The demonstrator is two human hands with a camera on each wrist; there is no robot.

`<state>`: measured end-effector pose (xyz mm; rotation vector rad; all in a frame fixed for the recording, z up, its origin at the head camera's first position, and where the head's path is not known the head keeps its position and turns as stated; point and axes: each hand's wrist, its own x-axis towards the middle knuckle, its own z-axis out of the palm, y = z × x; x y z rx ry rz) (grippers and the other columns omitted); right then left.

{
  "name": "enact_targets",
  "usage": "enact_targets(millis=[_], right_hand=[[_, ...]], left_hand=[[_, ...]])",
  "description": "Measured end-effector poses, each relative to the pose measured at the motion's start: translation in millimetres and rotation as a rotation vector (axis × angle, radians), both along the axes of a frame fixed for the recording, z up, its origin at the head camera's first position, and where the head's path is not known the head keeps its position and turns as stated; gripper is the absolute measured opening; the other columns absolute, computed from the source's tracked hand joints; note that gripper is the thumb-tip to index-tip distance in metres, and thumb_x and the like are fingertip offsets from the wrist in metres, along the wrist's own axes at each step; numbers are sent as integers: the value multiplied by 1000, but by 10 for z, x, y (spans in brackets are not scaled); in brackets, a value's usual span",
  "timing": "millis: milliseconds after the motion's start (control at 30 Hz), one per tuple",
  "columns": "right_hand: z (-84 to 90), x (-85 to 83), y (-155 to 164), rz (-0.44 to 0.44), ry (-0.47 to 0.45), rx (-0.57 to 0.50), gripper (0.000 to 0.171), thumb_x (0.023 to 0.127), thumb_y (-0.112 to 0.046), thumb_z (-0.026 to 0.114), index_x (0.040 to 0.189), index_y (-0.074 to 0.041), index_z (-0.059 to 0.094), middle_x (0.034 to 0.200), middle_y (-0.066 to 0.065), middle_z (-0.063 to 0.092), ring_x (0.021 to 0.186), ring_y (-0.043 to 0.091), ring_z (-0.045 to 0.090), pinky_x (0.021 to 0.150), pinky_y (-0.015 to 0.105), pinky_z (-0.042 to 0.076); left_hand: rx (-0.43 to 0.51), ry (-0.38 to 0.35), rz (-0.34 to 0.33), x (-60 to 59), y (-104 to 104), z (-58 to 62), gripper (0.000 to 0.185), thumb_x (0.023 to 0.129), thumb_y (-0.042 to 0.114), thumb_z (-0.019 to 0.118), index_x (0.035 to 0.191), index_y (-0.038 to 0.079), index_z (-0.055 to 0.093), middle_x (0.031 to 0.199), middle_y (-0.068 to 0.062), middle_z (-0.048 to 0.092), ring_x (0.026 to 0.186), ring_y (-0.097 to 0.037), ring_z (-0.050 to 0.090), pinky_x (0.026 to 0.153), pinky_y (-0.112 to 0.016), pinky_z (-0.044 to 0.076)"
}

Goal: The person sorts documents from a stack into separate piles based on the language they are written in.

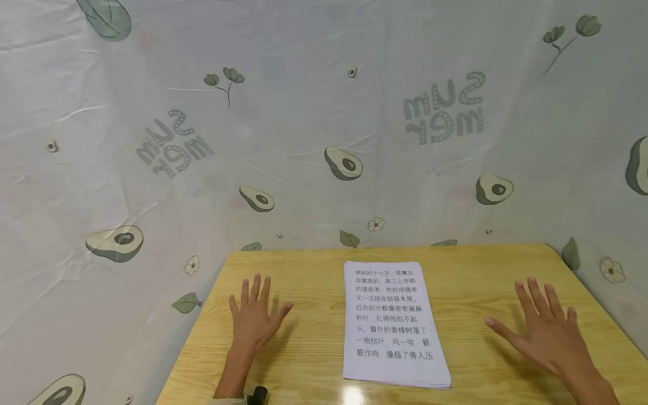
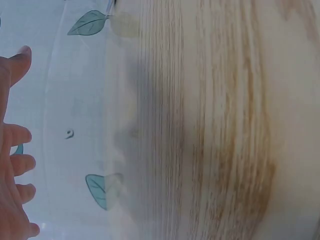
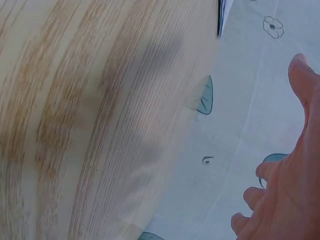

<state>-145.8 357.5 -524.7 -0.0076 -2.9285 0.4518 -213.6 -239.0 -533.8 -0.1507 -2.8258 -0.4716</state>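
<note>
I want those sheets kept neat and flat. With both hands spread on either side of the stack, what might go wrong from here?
1. The paper stack lies loose between the open left hand and right hand; a sideways brush could fan or skew the sheets.
2. Its near edge sits close to the front of the glossy wooden table, so a pull toward the person may slide sheets off.
3. Gripping only the top sheet could crease it.

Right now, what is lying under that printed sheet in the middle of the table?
The printed sheet tops a thin stack of paper whose edges show at its near side. The stack lies on the wooden table. What the lower sheets carry is covered. Both hands rest apart from it.
</note>
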Motion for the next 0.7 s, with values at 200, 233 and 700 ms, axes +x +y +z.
enact_targets(millis=[200,233,700], right_hand=[[-30,-43,-36,14,-5,-25,113,100,-67,61,168,7,10,174,35,-5,160,56,-18,107,92,7],[-41,-44,-48,23,-10,-48,112,100,-65,61,168,7,8,174,35,-6,160,56,-18,108,92,9],[-68,-191,-359,83,-158,-340,103,107,-54,57,167,12,4,168,46,13,146,74,20,107,87,26]], left_hand=[[7,-2,2,-2,38,-20,94,98,69,62,167,11,38,177,-19,27,163,-51,19,121,-84,12],[10,-2,0,-8,52,-29,93,98,69,62,167,10,38,176,-20,28,163,-51,20,121,-84,13],[255,-80,-113,-88,451,-163,86,103,58,63,164,2,40,170,-25,38,154,-54,38,118,-75,36]])
